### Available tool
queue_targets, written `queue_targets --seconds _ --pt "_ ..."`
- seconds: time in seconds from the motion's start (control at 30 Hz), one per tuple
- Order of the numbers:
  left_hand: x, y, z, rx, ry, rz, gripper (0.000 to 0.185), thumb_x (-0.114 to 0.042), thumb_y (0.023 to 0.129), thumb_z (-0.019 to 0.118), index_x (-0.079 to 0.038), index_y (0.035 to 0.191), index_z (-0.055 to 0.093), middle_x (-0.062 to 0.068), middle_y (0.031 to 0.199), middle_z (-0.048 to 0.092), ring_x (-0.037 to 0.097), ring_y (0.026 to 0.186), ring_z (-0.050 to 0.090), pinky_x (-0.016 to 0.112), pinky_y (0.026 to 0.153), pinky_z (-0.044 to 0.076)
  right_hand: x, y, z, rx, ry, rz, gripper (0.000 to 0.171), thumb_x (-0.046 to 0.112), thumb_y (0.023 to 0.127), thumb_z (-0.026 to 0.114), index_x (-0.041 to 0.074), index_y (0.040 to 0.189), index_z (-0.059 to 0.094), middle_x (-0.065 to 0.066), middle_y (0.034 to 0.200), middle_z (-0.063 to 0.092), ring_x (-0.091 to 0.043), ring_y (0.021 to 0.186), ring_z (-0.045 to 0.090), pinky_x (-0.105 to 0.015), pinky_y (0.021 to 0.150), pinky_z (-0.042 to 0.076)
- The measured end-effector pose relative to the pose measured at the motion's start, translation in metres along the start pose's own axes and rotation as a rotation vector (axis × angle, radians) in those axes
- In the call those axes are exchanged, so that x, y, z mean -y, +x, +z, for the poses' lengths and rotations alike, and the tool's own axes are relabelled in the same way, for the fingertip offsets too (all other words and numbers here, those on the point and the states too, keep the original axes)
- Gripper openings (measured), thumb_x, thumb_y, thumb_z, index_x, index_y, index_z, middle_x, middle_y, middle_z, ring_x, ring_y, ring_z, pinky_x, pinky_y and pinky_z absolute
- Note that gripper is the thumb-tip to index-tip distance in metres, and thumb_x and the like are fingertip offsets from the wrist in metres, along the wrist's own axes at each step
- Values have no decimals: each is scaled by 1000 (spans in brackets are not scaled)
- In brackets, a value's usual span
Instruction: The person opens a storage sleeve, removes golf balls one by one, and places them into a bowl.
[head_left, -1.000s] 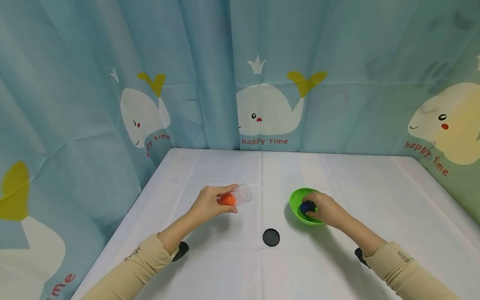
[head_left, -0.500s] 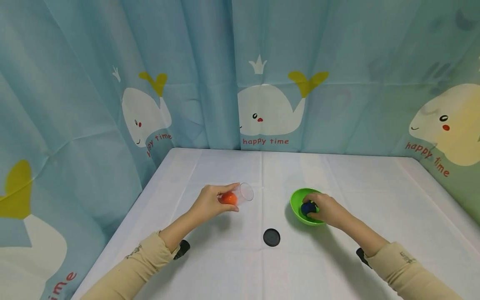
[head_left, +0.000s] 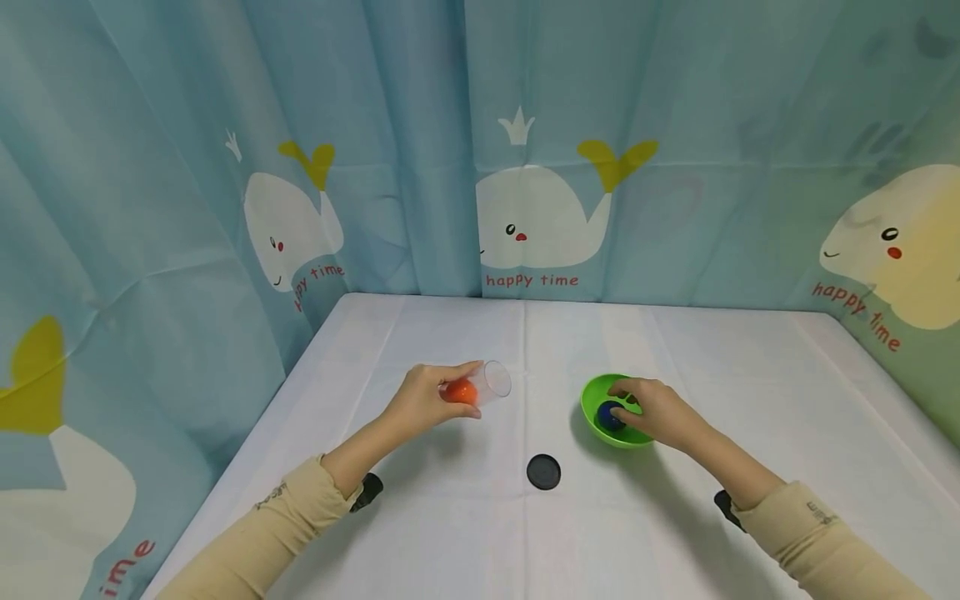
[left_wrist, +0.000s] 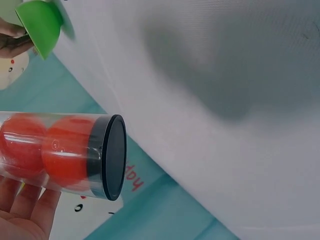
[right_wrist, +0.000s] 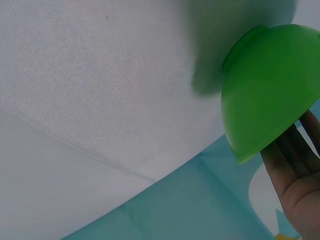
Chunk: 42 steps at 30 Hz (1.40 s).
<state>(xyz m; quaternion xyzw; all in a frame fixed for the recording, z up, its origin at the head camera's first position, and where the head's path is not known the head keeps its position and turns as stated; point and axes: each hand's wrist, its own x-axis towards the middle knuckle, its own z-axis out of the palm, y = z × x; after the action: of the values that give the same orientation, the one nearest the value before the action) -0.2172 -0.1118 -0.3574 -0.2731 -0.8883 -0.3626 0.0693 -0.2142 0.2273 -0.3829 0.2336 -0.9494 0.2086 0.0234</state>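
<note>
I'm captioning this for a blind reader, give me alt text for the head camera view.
A left hand holds a clear tube with orange balls; a right hand reaches into a green bowl onto a blue ball. A black lid lies between.

Clear glossy plastic tube (left_wrist: pixel 55 152); glossy green plastic bowl (right_wrist: pixel 270 90); matt white woven tablecloth (head_left: pixel 465 533).

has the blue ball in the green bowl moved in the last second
Yes, slightly: the blue ball sits lower and more to the left inside the green bowl, under the right hand.

Beige long sleeves (head_left: pixel 810 533) with small dark print, black wrist-mounted cameras (head_left: pixel 366 492)
</note>
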Motion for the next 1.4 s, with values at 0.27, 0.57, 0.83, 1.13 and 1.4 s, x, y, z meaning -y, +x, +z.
queue_targets --seconds 0.27,0.57,0.83,1.13,1.4 --pt "-1 -1 -1 2 8 2 63 -18 66 84 -8 125 62 14 118 65 26 99 66 35 82 55 0 -2 -2 -34 58 37 18 5 87 63 -5 102 65 -16 97 69 -28 84 66 -41 74 54" --pt "-7 3 -4 28 -9 32 64 -16 68 83 -6 127 60 13 121 64 24 100 64 32 82 54 6 1 -16 -73 165 33 18 4 90 59 -7 104 64 -18 98 69 -30 87 67 -40 77 55" --pt "-14 8 -5 59 13 48 60 -14 70 82 -6 126 61 13 121 65 25 103 64 33 85 54 10 1 -22 -15 449 115 28 13 95 55 -8 113 61 -24 108 66 -32 94 67 -32 78 56" --pt "-22 18 -5 89 71 115 54 -10 76 78 -6 127 60 12 123 64 25 103 63 33 84 54 27 6 -20 53 898 267 46 23 99 49 -10 131 44 -19 122 58 -12 99 65 -32 89 53" --pt "-34 29 -7 134 142 174 54 -10 77 77 -5 128 59 12 123 64 24 104 63 32 83 54 45 8 -23 80 1091 264 47 27 99 50 -6 132 44 2 108 64 -11 100 65 -30 90 53"
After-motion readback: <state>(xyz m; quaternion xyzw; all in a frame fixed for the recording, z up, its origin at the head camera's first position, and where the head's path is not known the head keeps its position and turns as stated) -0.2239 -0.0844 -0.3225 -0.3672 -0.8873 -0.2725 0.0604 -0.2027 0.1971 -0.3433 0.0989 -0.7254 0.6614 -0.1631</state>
